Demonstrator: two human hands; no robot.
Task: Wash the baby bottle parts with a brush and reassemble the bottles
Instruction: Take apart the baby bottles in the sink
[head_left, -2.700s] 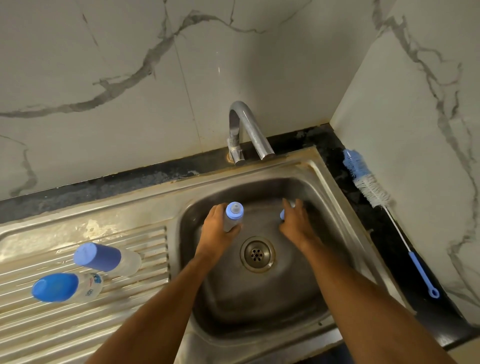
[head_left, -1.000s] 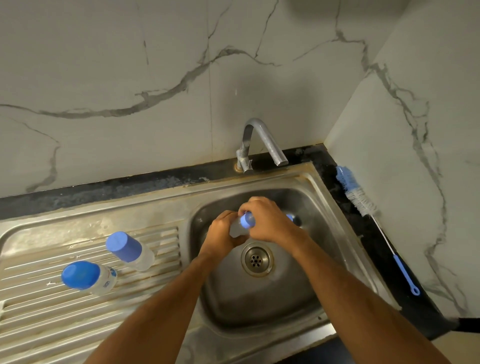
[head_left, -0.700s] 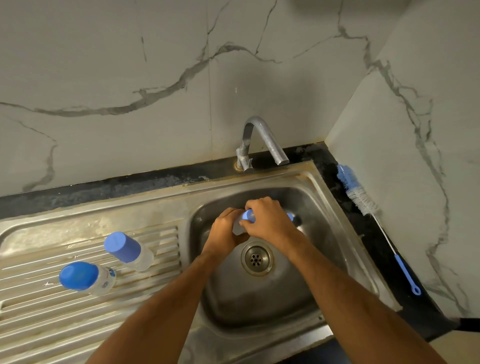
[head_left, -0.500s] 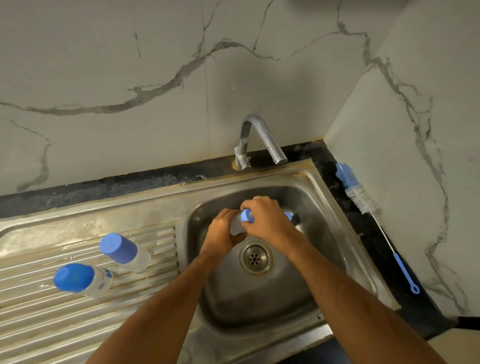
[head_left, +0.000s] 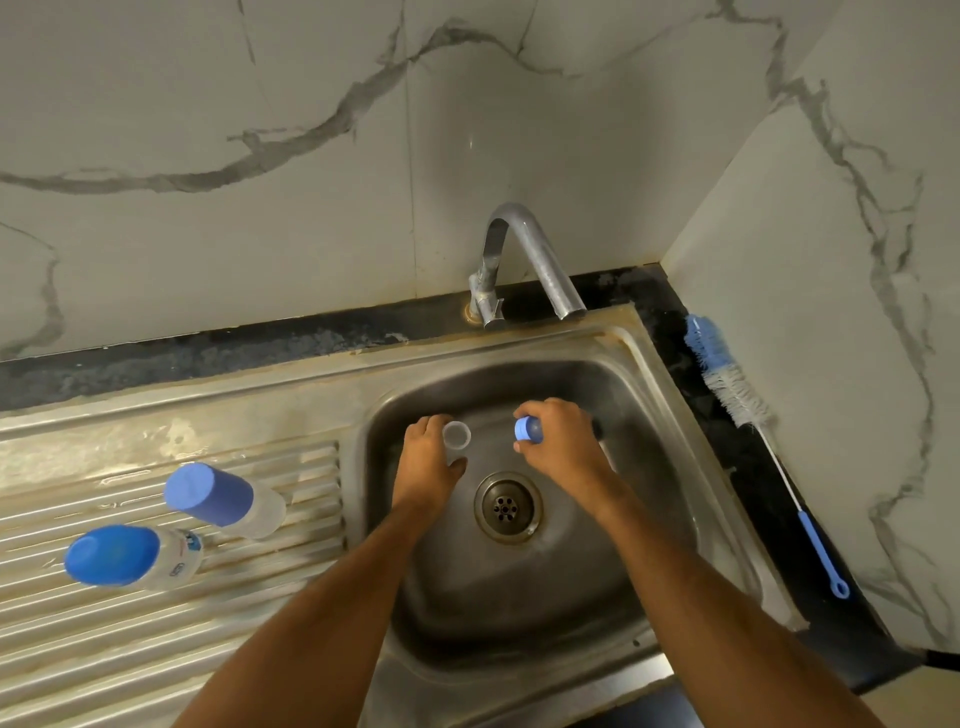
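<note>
Two capped bottles (head_left: 171, 525) lie untouched on the draining board (head_left: 156, 649) at left. Over the sink (head_left: 519, 597), the left hand (head_left: 428, 465) grips the open bottle (head_left: 456, 435), mouth up, while the right hand (head_left: 558, 441), half a second ago clamped over that bottle's top, has drawn apart from it and pinches the blue cap (head_left: 529, 429). Judgement: the cap has just come off, so disassembly is under way; washing is not begun, the brush (head_left: 737, 400) lying unused on the tabletop (head_left: 727, 441) far right.
</note>
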